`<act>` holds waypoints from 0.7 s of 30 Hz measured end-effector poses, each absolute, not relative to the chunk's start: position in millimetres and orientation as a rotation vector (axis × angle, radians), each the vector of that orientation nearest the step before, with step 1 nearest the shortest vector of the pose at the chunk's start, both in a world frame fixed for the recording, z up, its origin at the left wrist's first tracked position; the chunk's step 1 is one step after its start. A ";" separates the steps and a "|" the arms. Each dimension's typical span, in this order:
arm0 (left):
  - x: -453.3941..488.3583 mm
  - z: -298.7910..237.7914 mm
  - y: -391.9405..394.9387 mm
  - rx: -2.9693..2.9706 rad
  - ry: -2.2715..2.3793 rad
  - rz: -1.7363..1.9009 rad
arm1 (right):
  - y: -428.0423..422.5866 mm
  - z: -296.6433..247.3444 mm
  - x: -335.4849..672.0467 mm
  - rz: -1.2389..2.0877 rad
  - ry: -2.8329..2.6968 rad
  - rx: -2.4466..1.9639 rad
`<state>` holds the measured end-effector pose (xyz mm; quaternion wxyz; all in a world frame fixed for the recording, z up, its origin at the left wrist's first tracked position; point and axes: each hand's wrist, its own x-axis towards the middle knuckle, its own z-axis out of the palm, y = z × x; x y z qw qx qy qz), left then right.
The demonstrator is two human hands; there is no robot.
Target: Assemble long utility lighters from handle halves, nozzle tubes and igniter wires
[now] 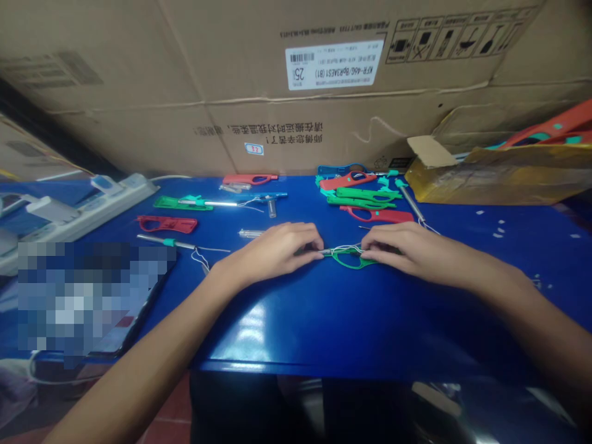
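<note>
Over the blue table, my left hand (289,248) pinches one end of a green lighter shell (348,264). My right hand (407,250) has its fingers closed on the shell's other end. Thin white wires (348,247) run along the top of the shell between my hands, next to a bit of metal tube. The fingers hide both ends of the piece. Just beyond my hands lie a red lighter shell (383,214) and green lighter shells (365,198). A clear plastic part (252,234) lies near my left hand.
To the left are a metal tube with wires (178,245), a red shell (167,224), a tablet-like device (92,302) and a power strip (78,216). An open carton (504,179) stands at the back right. A large cardboard box (231,80) walls off the back.
</note>
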<state>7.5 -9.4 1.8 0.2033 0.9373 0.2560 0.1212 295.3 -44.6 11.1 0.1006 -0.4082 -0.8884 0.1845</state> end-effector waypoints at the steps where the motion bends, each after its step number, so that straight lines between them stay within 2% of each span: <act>1: 7.8 1.7 -9.6 2.618 0.708 0.346 | -43.8 9.8 296.0 0.573 -2.625 -1.199; 21: 10.7 -2.5 -11.2 2.496 0.676 0.445 | -50.7 10.9 292.6 0.588 -2.612 -1.259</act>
